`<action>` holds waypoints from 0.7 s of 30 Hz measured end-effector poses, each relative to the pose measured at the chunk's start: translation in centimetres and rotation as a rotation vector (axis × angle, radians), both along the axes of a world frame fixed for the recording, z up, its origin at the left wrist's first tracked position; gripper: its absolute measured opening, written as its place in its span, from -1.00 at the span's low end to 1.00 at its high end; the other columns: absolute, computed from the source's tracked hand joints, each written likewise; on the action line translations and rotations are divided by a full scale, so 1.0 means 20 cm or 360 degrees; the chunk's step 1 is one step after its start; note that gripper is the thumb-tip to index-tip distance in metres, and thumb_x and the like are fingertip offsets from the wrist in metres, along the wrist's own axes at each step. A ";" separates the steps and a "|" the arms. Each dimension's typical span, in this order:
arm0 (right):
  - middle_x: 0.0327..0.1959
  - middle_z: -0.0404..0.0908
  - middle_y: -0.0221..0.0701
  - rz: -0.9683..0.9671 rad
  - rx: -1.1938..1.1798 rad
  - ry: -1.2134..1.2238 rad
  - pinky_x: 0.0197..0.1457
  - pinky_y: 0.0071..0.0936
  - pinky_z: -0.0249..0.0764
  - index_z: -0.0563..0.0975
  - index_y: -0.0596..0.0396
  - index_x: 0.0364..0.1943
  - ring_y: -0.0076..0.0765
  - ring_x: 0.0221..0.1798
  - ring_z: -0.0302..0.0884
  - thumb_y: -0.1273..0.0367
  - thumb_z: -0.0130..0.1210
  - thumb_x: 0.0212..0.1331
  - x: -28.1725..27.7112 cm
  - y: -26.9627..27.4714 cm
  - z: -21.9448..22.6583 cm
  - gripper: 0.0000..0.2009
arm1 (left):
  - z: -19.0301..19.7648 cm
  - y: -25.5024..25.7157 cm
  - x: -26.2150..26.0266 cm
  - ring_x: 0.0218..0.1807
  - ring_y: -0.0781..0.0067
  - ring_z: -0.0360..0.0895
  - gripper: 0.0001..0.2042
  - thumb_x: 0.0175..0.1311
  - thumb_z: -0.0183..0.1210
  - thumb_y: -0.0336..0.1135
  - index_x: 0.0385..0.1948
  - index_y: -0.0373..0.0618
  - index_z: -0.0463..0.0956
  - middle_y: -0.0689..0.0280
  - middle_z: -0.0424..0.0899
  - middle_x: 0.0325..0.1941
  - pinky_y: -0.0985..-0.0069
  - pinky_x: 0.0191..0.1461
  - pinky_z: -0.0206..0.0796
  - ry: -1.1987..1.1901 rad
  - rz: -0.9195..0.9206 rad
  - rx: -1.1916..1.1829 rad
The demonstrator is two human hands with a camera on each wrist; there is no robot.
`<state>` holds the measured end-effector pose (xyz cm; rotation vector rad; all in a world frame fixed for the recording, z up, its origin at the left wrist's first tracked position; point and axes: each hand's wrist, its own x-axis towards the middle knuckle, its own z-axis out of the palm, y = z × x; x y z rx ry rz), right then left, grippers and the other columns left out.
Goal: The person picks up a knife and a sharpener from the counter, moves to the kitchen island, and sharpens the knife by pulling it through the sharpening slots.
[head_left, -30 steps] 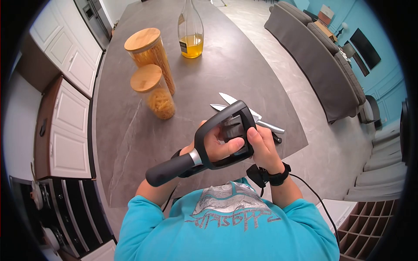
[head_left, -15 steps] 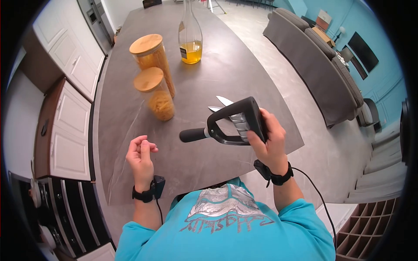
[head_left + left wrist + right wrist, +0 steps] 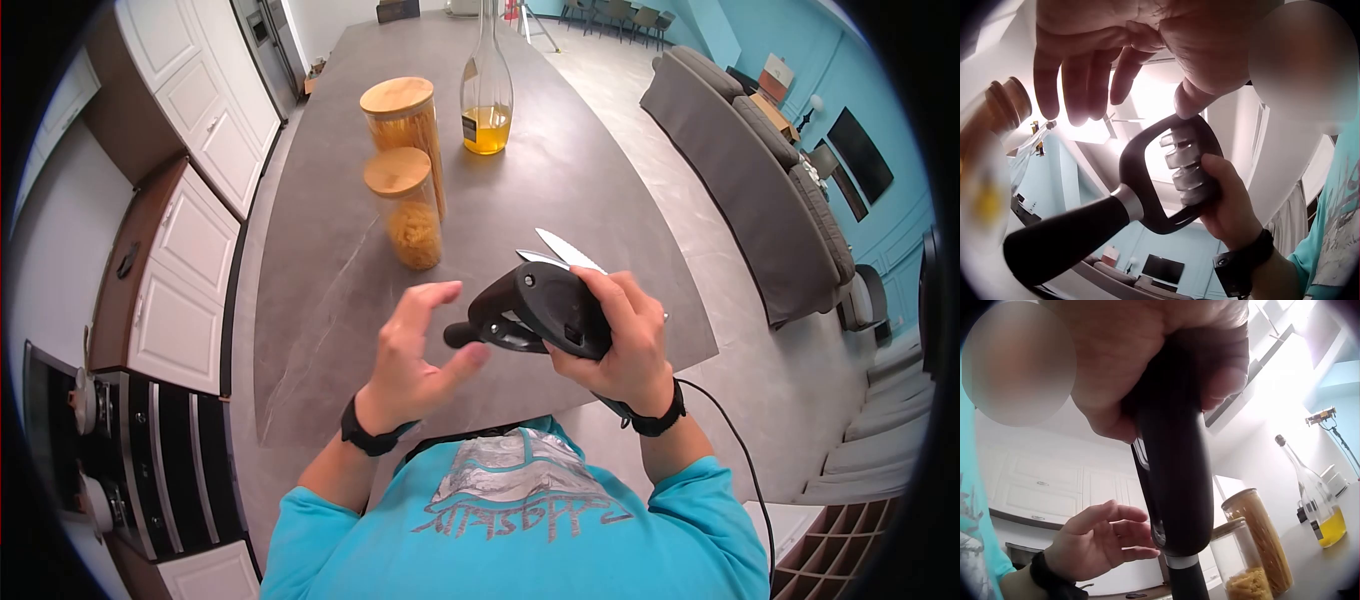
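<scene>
My right hand (image 3: pixel 630 340) grips a black knife sharpener (image 3: pixel 545 305) by its base end, thumb on the near side and fingers over the far side. The sharpener has a looped frame, a long handle and a row of silver ridged slots (image 3: pixel 1185 169) that shows in the left wrist view. Its handle (image 3: pixel 1066 244) points away from the right hand. Beside the handle in the head view, my left hand (image 3: pixel 410 355) is raised with fingers and thumb spread, holding nothing. Two knives (image 3: pixel 565 248) lie on the grey countertop (image 3: pixel 320 370) beyond the sharpener, their handles mostly hidden.
A short jar of pasta (image 3: pixel 415 235) with a wooden lid stands ahead of the left hand. Behind it is a taller jar of spaghetti (image 3: pixel 425 140), with a glass bottle of yellow liquid (image 3: pixel 487 130) to the right. A cable (image 3: pixel 735 420) trails from the right wrist.
The left hand came off the sharpener, dropped away to the left, then rose back toward its handle. The right hand has kept hold and tilted the sharpener, so its base faces the head camera.
</scene>
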<state>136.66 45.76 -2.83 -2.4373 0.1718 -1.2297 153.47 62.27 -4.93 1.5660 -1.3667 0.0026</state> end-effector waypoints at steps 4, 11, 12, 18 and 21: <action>-0.45 0.53 -0.27 0.0009 -0.0009 -0.0046 -0.47 -0.44 0.49 0.50 0.25 -0.10 -0.27 -0.50 0.54 0.39 0.37 -0.40 0.03 0.03 0.00 -0.42 | -0.04 -0.06 0.00 -0.11 0.26 0.60 -0.41 0.02 0.38 -0.21 0.04 -0.30 0.32 0.09 0.56 -0.09 0.42 0.00 0.43 0.0124 -0.0228 0.0085; -0.41 0.55 -0.30 0.0074 -0.0120 -0.0164 -0.44 -0.41 0.49 0.53 0.25 -0.10 -0.28 -0.45 0.53 0.38 0.38 -0.48 0.07 0.06 0.01 -0.38 | -0.11 -0.14 -0.04 -0.28 0.45 0.65 -0.48 -0.06 0.44 -0.33 -0.10 -0.24 0.32 0.20 0.65 -0.24 0.53 -0.16 0.49 0.0268 -0.0289 -0.0196; -0.41 0.55 -0.30 0.0098 -0.0131 -0.0177 -0.45 -0.42 0.48 0.53 0.25 -0.10 -0.28 -0.46 0.52 0.37 0.39 -0.48 0.07 0.06 0.02 -0.38 | -0.12 -0.15 -0.05 -0.28 0.45 0.65 -0.48 -0.06 0.44 -0.33 -0.10 -0.24 0.32 0.20 0.65 -0.24 0.53 -0.16 0.49 0.0282 -0.0280 -0.0197; -0.41 0.54 -0.28 0.0246 -0.0079 -0.0131 -0.45 -0.45 0.43 0.52 0.27 -0.09 -0.28 -0.47 0.48 0.31 0.39 -0.39 0.10 0.09 0.03 -0.39 | -0.22 -0.13 -0.06 -0.28 0.51 0.64 -0.51 -0.10 0.47 -0.31 -0.21 -0.21 0.33 0.23 0.65 -0.31 0.62 -0.25 0.44 0.0625 -0.0293 -0.0367; -0.41 0.52 -0.23 0.0368 0.0015 -0.0117 -0.44 -0.43 0.42 0.50 0.31 -0.08 -0.24 -0.47 0.47 0.24 0.34 -0.28 0.12 0.09 0.03 -0.41 | -0.22 -0.13 -0.02 -0.31 0.54 0.62 -0.47 -0.20 0.53 -0.28 -0.26 -0.19 0.33 0.27 0.64 -0.35 0.63 -0.28 0.43 0.0446 -0.0224 -0.0404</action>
